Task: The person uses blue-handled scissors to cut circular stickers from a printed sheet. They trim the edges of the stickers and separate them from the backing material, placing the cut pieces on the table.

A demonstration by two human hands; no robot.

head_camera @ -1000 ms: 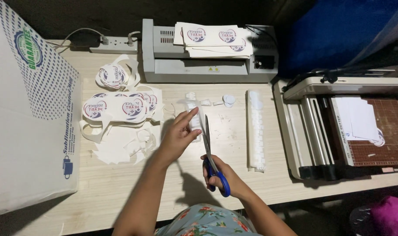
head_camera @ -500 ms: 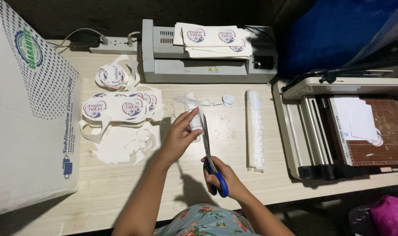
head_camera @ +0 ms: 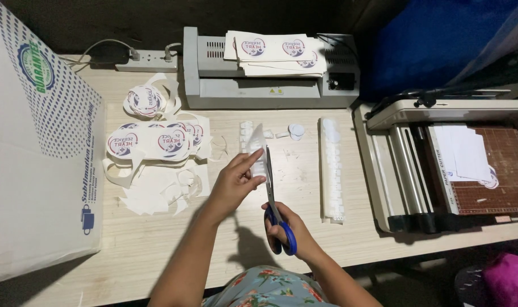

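Mid-cut. My right hand point(head_camera: 287, 227) grips the blue-handled scissors point(head_camera: 273, 204), fingers curled through the loops. Just beyond, my left hand point(head_camera: 236, 182) pinches the white paper strip point(head_camera: 258, 149) against the blades – next I'd guess feed it along. Laminator point(head_camera: 270, 71) farthest back.

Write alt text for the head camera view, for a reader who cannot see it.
A person's left hand holds a small white strip while the right hand cuts it with blue-handled scissors over a wooden table. Printed round stickers and a grey laminator lie beyond.
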